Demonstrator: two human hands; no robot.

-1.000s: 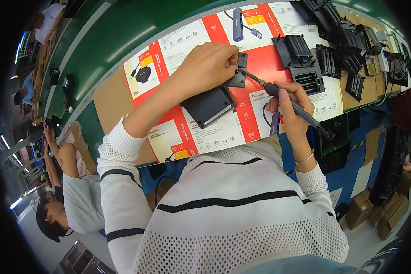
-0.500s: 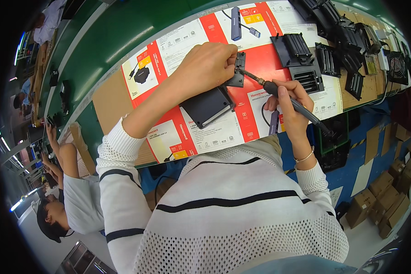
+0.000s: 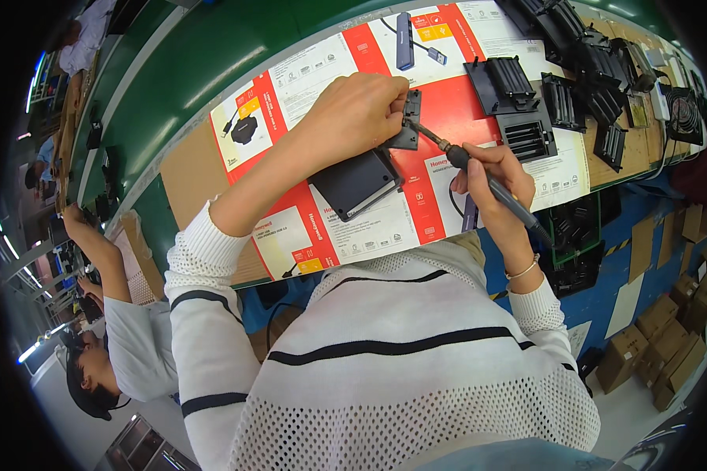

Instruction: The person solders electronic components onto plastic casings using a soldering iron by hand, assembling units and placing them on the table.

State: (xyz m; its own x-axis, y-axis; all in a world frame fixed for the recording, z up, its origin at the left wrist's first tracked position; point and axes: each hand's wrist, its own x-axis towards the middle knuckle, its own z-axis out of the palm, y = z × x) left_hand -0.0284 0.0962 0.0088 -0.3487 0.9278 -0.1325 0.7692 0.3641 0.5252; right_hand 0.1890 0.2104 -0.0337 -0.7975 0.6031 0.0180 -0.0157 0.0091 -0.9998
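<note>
My left hand [image 3: 363, 114] reaches across from the left with its fingers pinched at the edge of a small black plastic plate [image 3: 404, 138]. In my right hand [image 3: 499, 182] is a soldering iron [image 3: 512, 204], held like a pen, its handle slanting down to the right. Its metal tip meets the plate close to my left fingertips; the exact contact spot is too small to make out. Just below my left hand, a black rectangular case [image 3: 352, 185] lies on the printed cardboard sheet [image 3: 448, 102].
Two black slotted housings [image 3: 514, 85] lie right of the plate. Beyond them is a pile of similar black parts [image 3: 585, 67], near a coiled black cable [image 3: 683, 114]. A black crate [image 3: 577, 235] stands below the bench edge. A co-worker [image 3: 130, 337] sits at left.
The iron's rear end has swung down and toward me as my right hand shifted slightly, its tip staying at the plate. My left hand keeps its place. The co-worker's arm has moved.
</note>
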